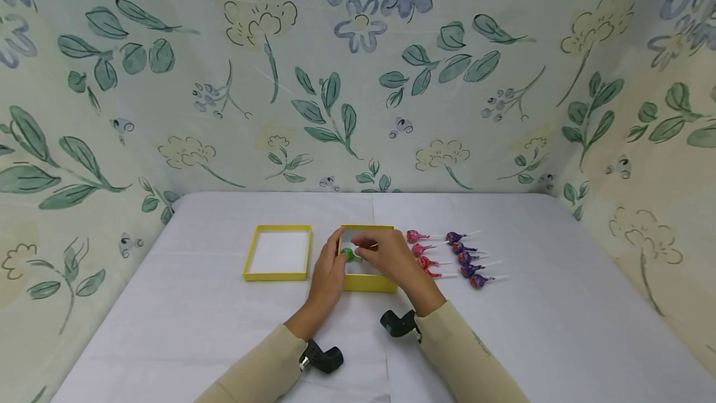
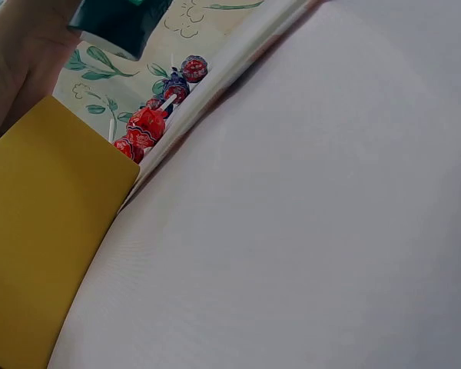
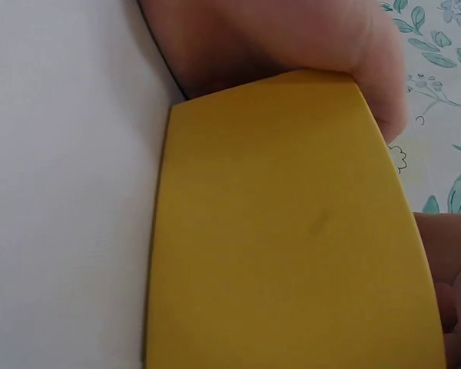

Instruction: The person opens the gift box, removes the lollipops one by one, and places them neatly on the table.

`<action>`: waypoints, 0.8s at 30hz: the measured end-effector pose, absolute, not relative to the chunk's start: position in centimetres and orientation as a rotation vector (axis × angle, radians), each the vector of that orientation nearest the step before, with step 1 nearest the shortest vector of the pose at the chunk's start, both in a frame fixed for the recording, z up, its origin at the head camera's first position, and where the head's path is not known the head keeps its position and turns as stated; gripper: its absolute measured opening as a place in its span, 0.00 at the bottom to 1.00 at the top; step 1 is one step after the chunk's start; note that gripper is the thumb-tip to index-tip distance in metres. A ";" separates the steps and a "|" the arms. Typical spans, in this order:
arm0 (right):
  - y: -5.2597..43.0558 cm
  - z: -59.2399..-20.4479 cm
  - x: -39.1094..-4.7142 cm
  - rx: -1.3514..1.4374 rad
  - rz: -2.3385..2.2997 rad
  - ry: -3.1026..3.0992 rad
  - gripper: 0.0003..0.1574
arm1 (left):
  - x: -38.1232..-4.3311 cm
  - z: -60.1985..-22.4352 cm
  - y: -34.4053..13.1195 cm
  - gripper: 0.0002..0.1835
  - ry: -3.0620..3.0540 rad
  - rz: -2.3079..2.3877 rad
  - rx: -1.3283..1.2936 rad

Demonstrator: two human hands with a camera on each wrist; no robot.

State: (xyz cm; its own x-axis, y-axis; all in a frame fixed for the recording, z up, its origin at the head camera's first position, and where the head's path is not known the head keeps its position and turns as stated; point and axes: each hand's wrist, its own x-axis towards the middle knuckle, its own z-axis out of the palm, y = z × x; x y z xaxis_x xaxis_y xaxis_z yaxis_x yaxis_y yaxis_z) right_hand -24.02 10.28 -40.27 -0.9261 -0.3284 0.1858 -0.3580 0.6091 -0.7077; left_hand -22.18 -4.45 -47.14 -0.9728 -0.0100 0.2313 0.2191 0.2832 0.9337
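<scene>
A yellow box point(image 1: 369, 283) with a white inside stands in front of me, its front wall filling much of the right wrist view. My left hand point(image 1: 329, 269) grips this box by its left wall; in the right wrist view the same hand point(image 3: 284, 34) lies against the box's side. Inside the box, near that wall, is a lollipop in a green wrapper point(image 1: 349, 254). My right hand point(image 1: 386, 254) reaches over the box from the right and pinches the green lollipop by its stick end, fingertips partly covering it.
Left of the box lies a yellow-rimmed lid point(image 1: 276, 277), white side up. To the right are a column of pink and red lollipops point(image 1: 418, 250) and another of purple ones point(image 1: 468, 258), sticks pointing right. A white cloth point(image 1: 168, 328) covers the table; a floral curtain point(image 1: 358, 129) hangs behind.
</scene>
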 end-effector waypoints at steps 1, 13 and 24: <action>10.2 -40.4 -24.2 0.606 1.230 -2.784 0.13 | -22.2 -47.1 -4.4 0.28 -2.358 -1.761 -0.195; 9.0 -41.2 -24.8 0.632 1.021 -2.815 0.11 | -22.2 -47.0 -4.5 0.27 -2.361 -1.744 -0.219; 8.6 -41.1 -24.8 0.479 0.909 -2.938 0.09 | -22.2 -47.0 -4.4 0.27 -2.366 -1.745 -0.204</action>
